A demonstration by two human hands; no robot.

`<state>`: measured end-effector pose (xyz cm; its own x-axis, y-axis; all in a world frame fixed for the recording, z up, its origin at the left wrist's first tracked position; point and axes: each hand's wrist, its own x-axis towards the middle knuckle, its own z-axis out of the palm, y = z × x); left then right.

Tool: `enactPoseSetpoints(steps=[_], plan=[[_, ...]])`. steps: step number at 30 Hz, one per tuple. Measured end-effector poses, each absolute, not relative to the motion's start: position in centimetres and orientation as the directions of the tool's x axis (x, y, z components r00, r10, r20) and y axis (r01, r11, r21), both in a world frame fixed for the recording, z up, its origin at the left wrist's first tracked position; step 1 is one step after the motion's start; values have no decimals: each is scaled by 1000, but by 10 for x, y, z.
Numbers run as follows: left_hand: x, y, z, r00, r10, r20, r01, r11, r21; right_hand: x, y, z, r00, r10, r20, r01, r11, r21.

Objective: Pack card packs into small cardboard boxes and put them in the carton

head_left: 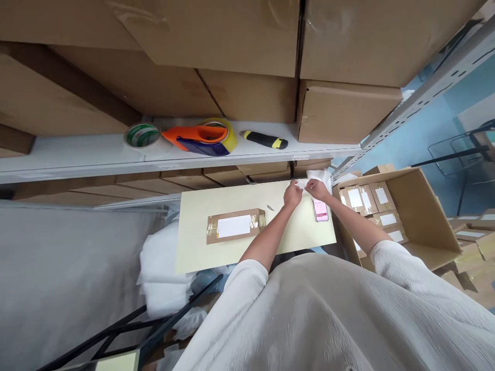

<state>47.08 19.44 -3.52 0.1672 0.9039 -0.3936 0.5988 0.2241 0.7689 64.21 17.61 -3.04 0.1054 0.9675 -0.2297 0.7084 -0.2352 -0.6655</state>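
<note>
At the far right part of the pale yellow board [201,257], my left hand [293,195] and my right hand [317,189] are close together. Between them they pinch a small white slip [301,183], apparently paper or a label; its print is too small to read. Just below my right hand lies a phone [320,210] with a pink and white screen. A taped cardboard box [235,225] with a white label on top rests to the left of my hands. Between box and left hand is a small grey scrap [270,207].
On the shelf [147,159] ahead are a tape roll [142,136], an orange tape dispenser [201,136] and a box cutter [265,139], with cartons [348,111] behind. A large open carton [429,216] holding labelled boxes stands right. White wrapping rolls [164,257] lie left.
</note>
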Motion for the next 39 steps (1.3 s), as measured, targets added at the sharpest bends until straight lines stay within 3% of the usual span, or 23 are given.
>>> enactPoseSetpoints(steps=[8, 15, 27, 34, 39], plan=[[467, 201, -41, 128, 924, -361, 461, 267, 847, 666, 175, -20, 195, 947, -256, 722, -315, -617], [439, 211, -42, -36, 914, -403, 445, 376, 813, 697, 168, -25, 170, 977, -131, 850, -213, -482], [397, 210, -29, -146, 891, -431, 462, 446, 766, 712, 157, -42, 309, 931, -196, 894, -355, -274], [385, 208, -27, -134, 860, -492, 315, 508, 802, 705, 148, -33, 318, 937, -142, 897, -346, -275], [372, 198, -19, -147, 847, -510, 186, 530, 827, 667, 136, -24, 109, 992, -63, 916, -125, -382]])
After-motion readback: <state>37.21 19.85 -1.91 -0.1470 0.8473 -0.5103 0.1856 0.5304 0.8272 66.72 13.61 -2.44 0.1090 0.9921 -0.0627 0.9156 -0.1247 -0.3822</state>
